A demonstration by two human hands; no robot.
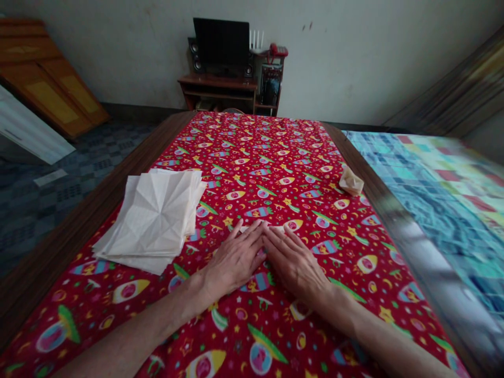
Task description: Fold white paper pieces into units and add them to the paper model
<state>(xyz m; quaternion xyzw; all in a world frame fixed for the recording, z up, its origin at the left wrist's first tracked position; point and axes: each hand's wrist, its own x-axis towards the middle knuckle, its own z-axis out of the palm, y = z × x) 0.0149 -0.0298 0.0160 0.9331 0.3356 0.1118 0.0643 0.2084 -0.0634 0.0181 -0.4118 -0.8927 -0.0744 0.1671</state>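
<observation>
My left hand (234, 257) and my right hand (293, 260) lie flat side by side on a red patterned cloth (275, 157), fingers stretched out and fingertips meeting. Under the fingertips a small white piece of paper (275, 229) shows in slivers; most of it is hidden by the hands. A stack of creased white paper sheets (155, 215) lies just left of my left hand. A small folded cream paper object (351, 182) sits near the table's right edge, beyond my right hand.
The cloth covers a dark wooden table (79, 220). A bed with a blue patterned cover (441, 194) runs along the right. At the far wall stands a desk with a dark monitor (221, 42), speakers and a red telephone (277, 50). A wooden cabinet (47, 79) stands back left.
</observation>
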